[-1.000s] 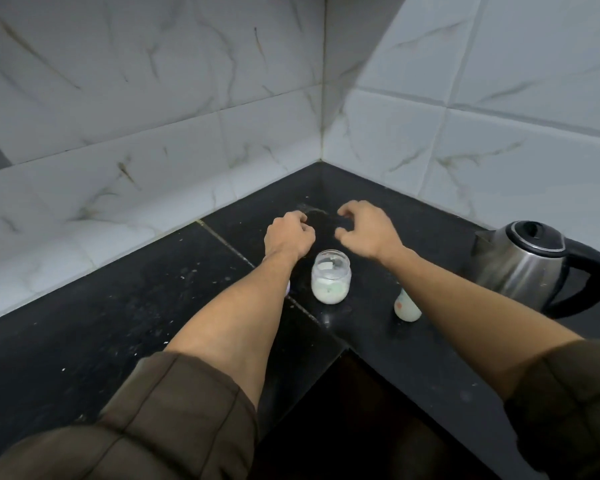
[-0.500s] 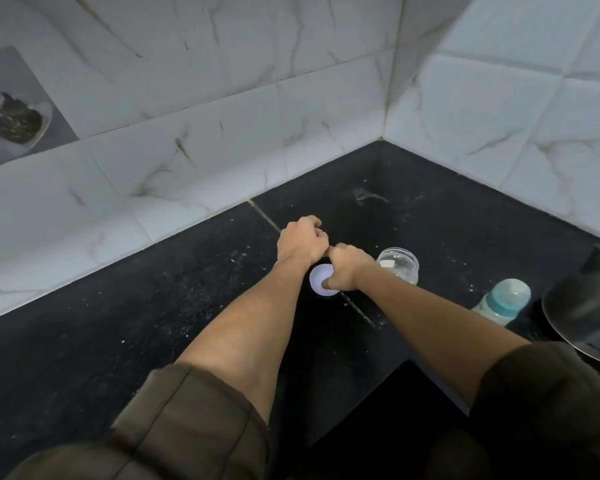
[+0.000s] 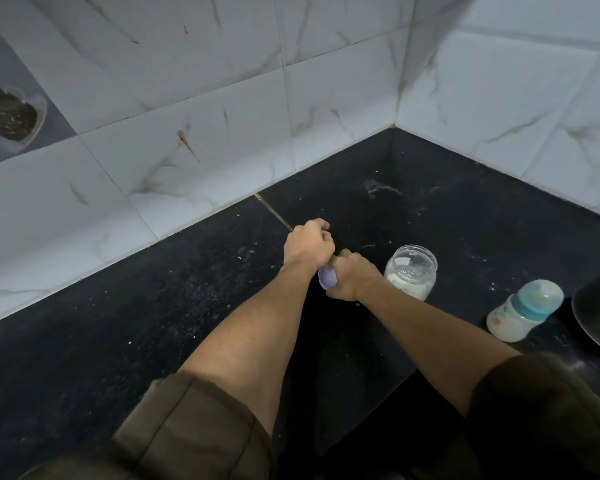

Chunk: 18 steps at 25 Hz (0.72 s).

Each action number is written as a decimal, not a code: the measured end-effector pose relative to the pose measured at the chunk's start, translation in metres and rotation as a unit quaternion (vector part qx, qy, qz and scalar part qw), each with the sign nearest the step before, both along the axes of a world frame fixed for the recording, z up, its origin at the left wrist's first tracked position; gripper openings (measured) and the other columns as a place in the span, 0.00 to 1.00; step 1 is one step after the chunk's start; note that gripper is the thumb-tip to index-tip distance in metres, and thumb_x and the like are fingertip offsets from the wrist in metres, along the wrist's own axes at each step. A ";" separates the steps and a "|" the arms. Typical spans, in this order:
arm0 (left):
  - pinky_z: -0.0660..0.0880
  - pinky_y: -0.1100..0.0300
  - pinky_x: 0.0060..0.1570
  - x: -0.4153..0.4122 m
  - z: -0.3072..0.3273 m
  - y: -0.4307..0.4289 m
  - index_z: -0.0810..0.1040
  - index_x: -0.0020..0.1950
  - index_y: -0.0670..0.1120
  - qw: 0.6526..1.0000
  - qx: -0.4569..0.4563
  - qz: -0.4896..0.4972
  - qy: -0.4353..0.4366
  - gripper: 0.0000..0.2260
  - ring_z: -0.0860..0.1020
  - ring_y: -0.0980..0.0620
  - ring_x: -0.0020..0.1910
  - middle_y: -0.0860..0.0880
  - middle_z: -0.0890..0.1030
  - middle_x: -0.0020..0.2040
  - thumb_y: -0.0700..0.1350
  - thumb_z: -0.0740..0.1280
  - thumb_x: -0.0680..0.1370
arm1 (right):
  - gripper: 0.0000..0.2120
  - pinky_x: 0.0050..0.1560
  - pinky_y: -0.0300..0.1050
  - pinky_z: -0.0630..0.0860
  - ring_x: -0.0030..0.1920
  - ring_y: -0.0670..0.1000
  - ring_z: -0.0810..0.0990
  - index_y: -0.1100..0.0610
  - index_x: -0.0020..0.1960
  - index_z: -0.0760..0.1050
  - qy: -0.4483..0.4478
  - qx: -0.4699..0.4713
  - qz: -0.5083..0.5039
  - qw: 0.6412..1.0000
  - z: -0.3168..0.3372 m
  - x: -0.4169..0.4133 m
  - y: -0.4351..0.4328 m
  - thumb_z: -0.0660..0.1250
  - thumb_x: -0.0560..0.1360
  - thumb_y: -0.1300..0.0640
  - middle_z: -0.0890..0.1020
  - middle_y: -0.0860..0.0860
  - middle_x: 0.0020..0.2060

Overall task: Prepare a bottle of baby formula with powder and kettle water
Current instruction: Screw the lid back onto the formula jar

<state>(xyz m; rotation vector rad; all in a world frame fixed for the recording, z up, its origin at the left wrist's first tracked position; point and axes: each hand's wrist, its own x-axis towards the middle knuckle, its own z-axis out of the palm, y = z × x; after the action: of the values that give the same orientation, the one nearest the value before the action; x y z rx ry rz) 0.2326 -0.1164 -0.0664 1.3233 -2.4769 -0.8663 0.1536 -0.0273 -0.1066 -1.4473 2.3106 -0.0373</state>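
Note:
My right hand [image 3: 352,277] grips a small pale lavender lid [image 3: 327,278] just above the black counter [image 3: 174,306]. My left hand [image 3: 307,249] is curled into a fist that touches the right hand from the left; nothing shows inside it. Just right of my right hand stands an open clear jar [image 3: 411,271] with white powder in its lower part. Farther right is a baby bottle [image 3: 523,311] with a teal collar and clear cap, holding white contents. The steel kettle [image 3: 596,320] shows only as a dark curved edge at the right border.
White marble-look wall tiles [image 3: 222,126] meet in a corner behind the counter. White specks and a smear [image 3: 378,188] lie on the counter near the corner. The counter's front edge [image 3: 378,393] cuts in between my forearms.
My hands came together left of the jar and the right hand took hold of the lid. The view swung left, so the jar, bottle and kettle now sit farther right.

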 end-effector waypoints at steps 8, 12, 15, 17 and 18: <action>0.72 0.50 0.70 -0.010 0.029 0.026 0.72 0.77 0.48 0.994 -0.025 0.035 0.102 0.24 0.77 0.46 0.69 0.49 0.80 0.70 0.36 0.61 0.81 | 0.34 0.52 0.49 0.75 0.55 0.56 0.76 0.52 0.68 0.69 -0.030 -0.355 -0.193 0.914 0.081 -0.031 0.027 0.78 0.67 0.48 0.70 0.54 0.63; 0.71 0.48 0.71 -0.027 0.036 0.056 0.65 0.81 0.49 0.998 0.003 -0.036 0.050 0.29 0.73 0.43 0.72 0.48 0.75 0.74 0.40 0.64 0.79 | 0.26 0.46 0.44 0.71 0.49 0.51 0.76 0.51 0.54 0.68 -0.081 -0.436 -0.279 0.852 0.099 -0.048 0.071 0.79 0.66 0.45 0.73 0.49 0.53; 0.71 0.48 0.71 -0.037 0.031 0.078 0.61 0.83 0.49 0.996 0.033 -0.079 0.016 0.36 0.71 0.43 0.74 0.46 0.71 0.77 0.44 0.69 0.76 | 0.22 0.45 0.45 0.71 0.50 0.53 0.77 0.51 0.46 0.68 -0.100 -0.390 -0.301 0.864 0.093 -0.053 0.101 0.78 0.65 0.45 0.77 0.49 0.50; 0.72 0.48 0.70 -0.041 0.024 0.093 0.58 0.84 0.47 0.992 0.064 -0.104 -0.004 0.40 0.71 0.43 0.75 0.44 0.69 0.78 0.46 0.72 0.74 | 0.21 0.40 0.46 0.70 0.47 0.53 0.78 0.50 0.41 0.67 -0.079 -0.338 -0.294 0.891 0.084 -0.052 0.118 0.78 0.65 0.43 0.78 0.48 0.46; 0.72 0.47 0.70 -0.042 0.019 0.099 0.57 0.84 0.47 0.990 0.079 -0.116 -0.017 0.43 0.71 0.42 0.74 0.44 0.69 0.78 0.46 0.74 0.73 | 0.22 0.38 0.46 0.69 0.47 0.53 0.77 0.50 0.40 0.67 -0.061 -0.310 -0.287 0.904 0.079 -0.051 0.124 0.78 0.65 0.41 0.78 0.48 0.44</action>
<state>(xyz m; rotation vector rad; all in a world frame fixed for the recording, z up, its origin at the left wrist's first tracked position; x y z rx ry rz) 0.1908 -0.0170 -0.0472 1.1164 -2.6765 -1.1211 0.1024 0.0971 -0.0273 -0.8857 2.6519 -1.0805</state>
